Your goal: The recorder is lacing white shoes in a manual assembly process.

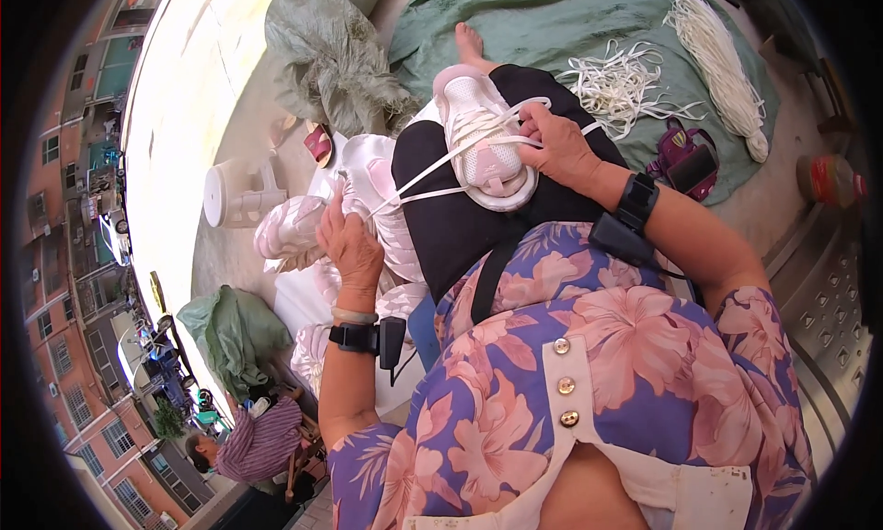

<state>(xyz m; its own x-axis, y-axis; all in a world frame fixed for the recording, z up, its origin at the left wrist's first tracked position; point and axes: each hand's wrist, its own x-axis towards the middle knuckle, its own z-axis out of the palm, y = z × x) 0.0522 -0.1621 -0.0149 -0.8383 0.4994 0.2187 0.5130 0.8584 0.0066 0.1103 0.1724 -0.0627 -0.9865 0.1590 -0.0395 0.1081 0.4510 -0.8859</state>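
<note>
A white and pale pink sneaker (489, 153) rests across my lap, its toe towards me as far as I can make out. White shoelace (425, 173) runs through its eyelets and stretches out to both sides. My right hand (563, 148) is closed beside the shoe, pinching lace between thumb and fingers. Out to the left, my left hand (349, 247) is closed on the other stretch of lace, drawn taut from the shoe. More pink and white shoes (292, 228) are piled just beyond and beside that hand.
A green sheet (432, 20) covers the ground ahead, bearing a loose heap of white laces (621, 84) and a thick lace bundle (722, 75). A purple pouch (688, 160) lies right. At left are a white plastic stool (241, 192), sacks (322, 52) and a seated person (253, 443).
</note>
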